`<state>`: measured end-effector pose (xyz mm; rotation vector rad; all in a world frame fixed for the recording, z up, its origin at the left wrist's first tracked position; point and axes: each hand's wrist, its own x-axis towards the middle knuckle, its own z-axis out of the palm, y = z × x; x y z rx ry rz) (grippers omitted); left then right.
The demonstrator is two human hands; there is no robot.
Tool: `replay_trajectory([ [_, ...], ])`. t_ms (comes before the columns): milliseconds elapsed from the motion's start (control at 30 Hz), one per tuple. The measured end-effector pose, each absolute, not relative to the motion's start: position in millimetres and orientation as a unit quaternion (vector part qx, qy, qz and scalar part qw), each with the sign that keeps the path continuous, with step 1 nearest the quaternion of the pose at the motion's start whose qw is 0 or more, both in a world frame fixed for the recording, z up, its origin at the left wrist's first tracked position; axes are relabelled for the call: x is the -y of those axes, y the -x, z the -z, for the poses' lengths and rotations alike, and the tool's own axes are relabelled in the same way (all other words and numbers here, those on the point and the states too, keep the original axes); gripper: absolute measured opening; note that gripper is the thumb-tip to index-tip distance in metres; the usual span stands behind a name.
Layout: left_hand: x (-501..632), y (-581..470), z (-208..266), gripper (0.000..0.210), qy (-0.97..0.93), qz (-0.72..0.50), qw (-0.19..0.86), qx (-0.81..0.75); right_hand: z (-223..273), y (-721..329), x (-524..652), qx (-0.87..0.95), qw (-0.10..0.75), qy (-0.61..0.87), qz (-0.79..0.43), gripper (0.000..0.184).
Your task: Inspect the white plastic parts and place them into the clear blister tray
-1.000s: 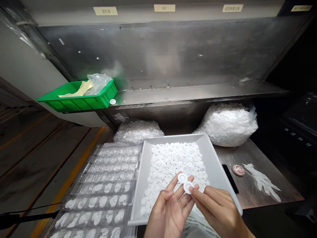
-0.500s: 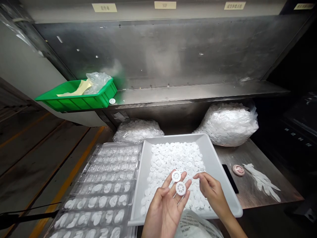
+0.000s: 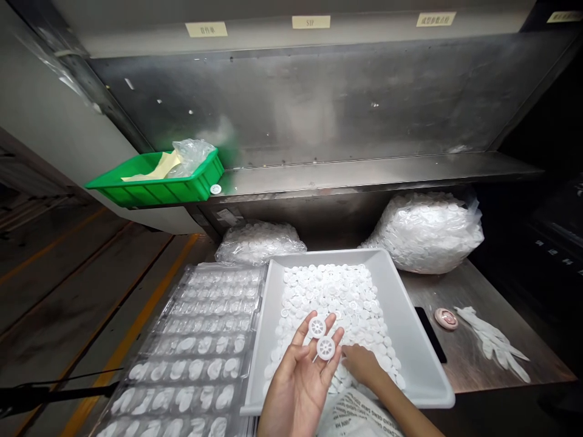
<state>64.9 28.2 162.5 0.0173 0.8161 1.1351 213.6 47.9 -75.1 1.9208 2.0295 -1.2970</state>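
My left hand [image 3: 303,376] is held palm up over the grey tray [image 3: 423,370]. Two small white spoked wheels, one wheel [image 3: 317,327] above the other wheel [image 3: 325,348], rest between its fingers with their spokes facing me. Lower right of them, my right hand [image 3: 362,364] reaches down to the heap of white wheels [image 3: 328,291] in the tray. Its fingers are drawn together, and their tips are partly hidden behind my left hand and among the wheels.
Left of the tray lie clear blister trays [image 3: 182,364] holding white pieces. Behind stand two filled plastic bags, a smaller bag [image 3: 259,241] and a larger bag [image 3: 430,233]. A green bin [image 3: 168,191] sits on the shelf. At right are a phone [image 3: 430,334], a pink round object [image 3: 446,318] and gloves [image 3: 494,343].
My right hand has moved left and down from beside my left hand to the heap of wheels. My left hand still holds both wheels. The view has shifted slightly.
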Motion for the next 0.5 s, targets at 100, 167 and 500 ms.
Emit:
replay_trajectory([
  [100, -27.6, -63.9, -159.4, 0.060, -0.014, -0.526, 0.767, -0.367, 66.8, -216.5, -44.4, -0.650, -0.031, -0.616, 0.444, 0.020],
  [167, -27.2, -63.8, -157.6, 0.061, -0.011, -0.523, 0.773, -0.359, 55.9, -220.9, -45.0, -0.634, -0.083, -0.604, 0.476, 0.018],
  [500, -29.0, -71.8, -159.7, 0.058, 0.004, -0.508, 0.777, -0.373, -99.8, -241.0, -53.4, -0.479, -0.326, -0.464, 0.670, 0.030],
])
